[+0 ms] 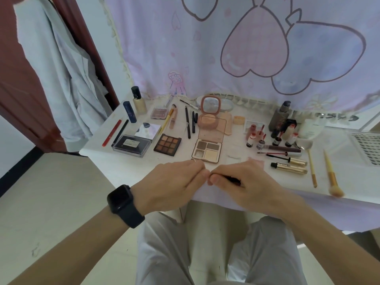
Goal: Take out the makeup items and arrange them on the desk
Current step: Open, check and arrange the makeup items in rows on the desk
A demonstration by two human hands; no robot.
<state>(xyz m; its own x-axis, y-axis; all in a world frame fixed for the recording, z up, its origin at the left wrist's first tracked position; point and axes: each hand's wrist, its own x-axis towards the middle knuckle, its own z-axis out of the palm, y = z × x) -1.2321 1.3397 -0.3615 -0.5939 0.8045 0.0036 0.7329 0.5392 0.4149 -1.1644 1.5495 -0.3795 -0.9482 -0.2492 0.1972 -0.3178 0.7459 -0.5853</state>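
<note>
Though makeup [206, 149] mostly lies arranged on the white worktop [123, 165], one slim dark stick [232, 178] at 6 o'clock is gripped by the right hand [250, 182]; left hand [174, 182] hold unclear.

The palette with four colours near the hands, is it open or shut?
Open: the four-colour palette has its lid flipped back, and all four powder pans show.

Smooth white desk [135, 163]; at three o'clock, glossy gold metallic mascara tubes [292, 169]; at twelve, pastel printed cloth hanging [205, 58]; at nine, shiny clear plastic case [131, 145].
</note>
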